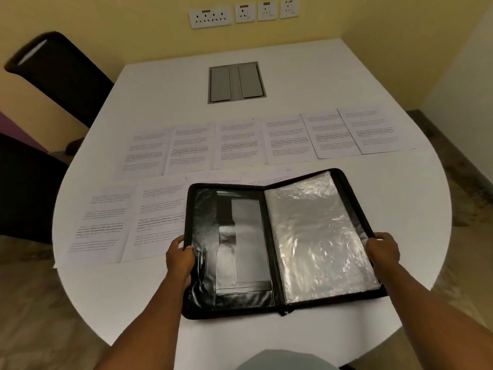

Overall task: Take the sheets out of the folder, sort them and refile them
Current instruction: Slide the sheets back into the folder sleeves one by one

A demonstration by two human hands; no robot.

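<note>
both hands (180, 259) (383, 249) grip open folder (282, 244) side edges; sheets (240, 142) beyond, near table (416, 198) edge bare.

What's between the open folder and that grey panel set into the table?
In the head view, a row of six printed sheets crosses the white table between folder and grey panel.
</note>
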